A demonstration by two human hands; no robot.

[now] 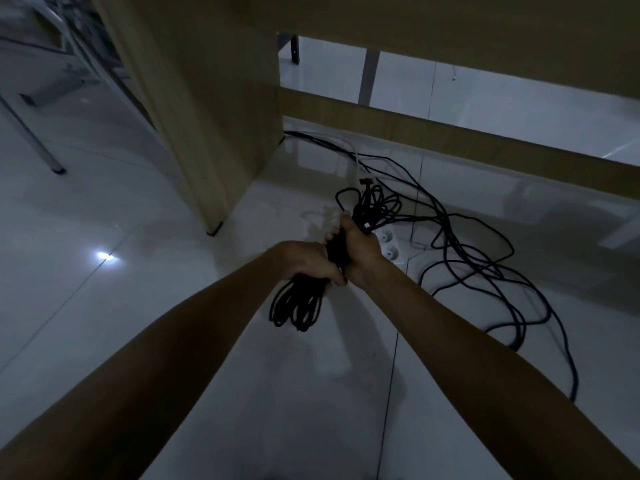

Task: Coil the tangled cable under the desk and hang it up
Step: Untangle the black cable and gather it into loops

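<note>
While both grip it, cable (298,303) coil between left hand (306,263), right hand (358,244)

Black cable (460,258), thin, long, partly coiled. Coiled part is a tight bundle at frame centre, gripped in both hands, loops hanging out below and sticking up above the grip. The rest is loose and tangled on the glossy white floor, centre-right of frame, sprawling in overlapping loops toward the right edge. One strand trails up-left to the foot of the wooden desk (214,109).
</note>
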